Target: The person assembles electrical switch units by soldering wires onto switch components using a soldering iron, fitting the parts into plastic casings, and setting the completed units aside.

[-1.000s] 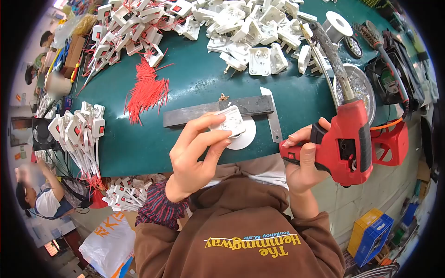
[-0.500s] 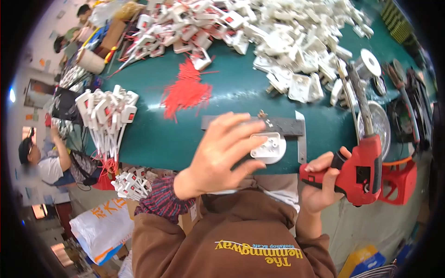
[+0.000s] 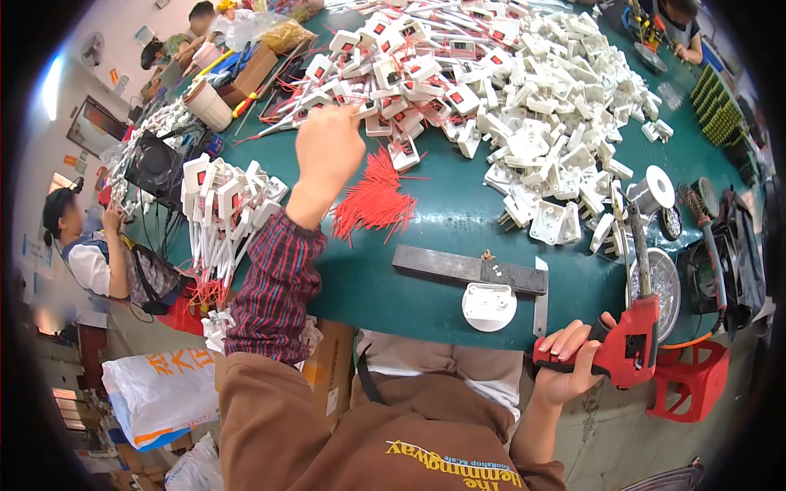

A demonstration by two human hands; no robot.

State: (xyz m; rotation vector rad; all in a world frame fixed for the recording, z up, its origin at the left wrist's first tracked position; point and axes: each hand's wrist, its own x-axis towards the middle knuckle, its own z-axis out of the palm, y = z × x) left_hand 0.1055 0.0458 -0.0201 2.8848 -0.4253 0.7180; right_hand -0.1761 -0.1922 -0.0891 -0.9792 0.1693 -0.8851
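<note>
Housing point(image 3: 490, 301), white with its open side up, lay on a white disc point(image 3: 490, 326) just beside a dark metal bar point(image 3: 438, 264), perhaps so its inside could be reached from above. The right hand point(image 3: 565, 378) was closed round the handle of a red soldering gun point(image 3: 634, 350), its long tip angled over the green table point(image 3: 458, 225), away from the lap (sensible with anything possibly hot). The left hand point(image 3: 330, 155) was at the near side of the switch pile point(image 3: 422, 67), fingers curled; whether they had hold of a piece could not be told. The table's near edge ran close by the disc, a slim margin, while green surface between the red wires point(image 3: 375, 204) and the bar gave passing room. A metal strip point(image 3: 540, 315) and a dish point(image 3: 676, 303) flanked the gun, narrowing sideways movement.
</note>
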